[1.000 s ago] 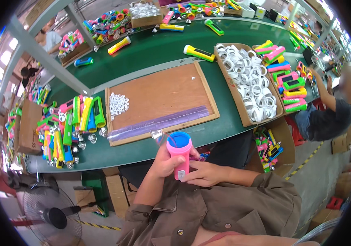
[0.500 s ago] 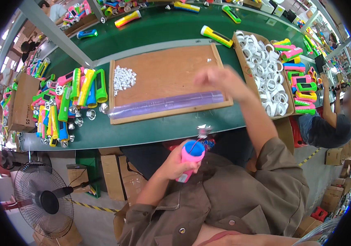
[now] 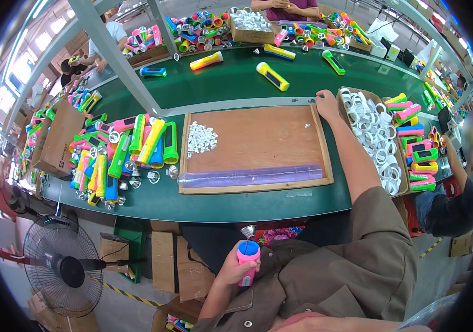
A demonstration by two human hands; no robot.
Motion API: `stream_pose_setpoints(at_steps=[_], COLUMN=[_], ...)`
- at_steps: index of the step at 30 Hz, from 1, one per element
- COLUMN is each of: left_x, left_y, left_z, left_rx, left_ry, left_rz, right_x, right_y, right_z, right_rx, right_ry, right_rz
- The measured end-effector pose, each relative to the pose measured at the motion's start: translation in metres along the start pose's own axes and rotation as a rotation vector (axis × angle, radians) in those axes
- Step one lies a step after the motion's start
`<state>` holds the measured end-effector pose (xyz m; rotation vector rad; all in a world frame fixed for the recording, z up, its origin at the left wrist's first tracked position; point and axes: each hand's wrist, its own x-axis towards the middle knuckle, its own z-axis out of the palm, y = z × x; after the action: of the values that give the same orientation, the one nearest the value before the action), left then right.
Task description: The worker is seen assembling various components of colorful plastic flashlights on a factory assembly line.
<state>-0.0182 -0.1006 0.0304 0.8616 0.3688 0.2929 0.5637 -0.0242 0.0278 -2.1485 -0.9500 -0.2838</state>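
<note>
My left hand (image 3: 235, 269) is wrapped round a pink flashlight body (image 3: 248, 258) with a blue inner rim, its mouth facing up. A silver reflector (image 3: 248, 230) stands out above that mouth on a thin dark wire. My right arm stretches forward, and my right hand (image 3: 328, 105) is at the far right corner of the wooden tray (image 3: 258, 149), beside the box of white rings (image 3: 342, 113). Its fingers look closed near the metal edge strip; whatever they hold is hidden. Small white pieces (image 3: 200, 137) and a clear purplish plastic roll (image 3: 253, 176) lie in the tray.
Colourful flashlight bodies (image 3: 137, 141) and loose reflectors are heaped left of the tray. More flashlights (image 3: 413, 141) lie right of the rings. A yellow flashlight (image 3: 273, 76) lies on the green belt (image 3: 236, 83) beyond. A metal post (image 3: 117, 58) rises at the left.
My right hand has moved from over the tray to its far right corner. The reflector now stands higher above the pink flashlight body. The yellow flashlight lies farther from the ring box; the view has shifted.
</note>
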Motion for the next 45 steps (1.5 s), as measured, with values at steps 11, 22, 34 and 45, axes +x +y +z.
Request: stream_pose_setpoints(at_steps=[11, 22, 34, 45], left_x=[0.097, 0.144, 0.134, 0.159], left_y=[0.055, 0.076, -0.004, 0.039], left_z=[0.056, 0.106, 0.097, 0.065], left_rx=[0.444, 0.903, 0.576, 1.047], left_ry=[-0.46, -0.111, 0.116, -0.033], left_rz=[0.021, 0.273, 0.76, 1.067], right_x=[-0.233, -0.201, -0.242, -0.269], right_y=[-0.197, -0.203, -0.193, -0.174], right_z=[-0.15, -0.178, -0.136, -0.123], right_rx=[1.286, 0.789, 0.98, 0.766], right_ry=[-1.062, -0.643, -0.831, -0.113], right_rz=[0.097, -0.262, -0.234, -0.379])
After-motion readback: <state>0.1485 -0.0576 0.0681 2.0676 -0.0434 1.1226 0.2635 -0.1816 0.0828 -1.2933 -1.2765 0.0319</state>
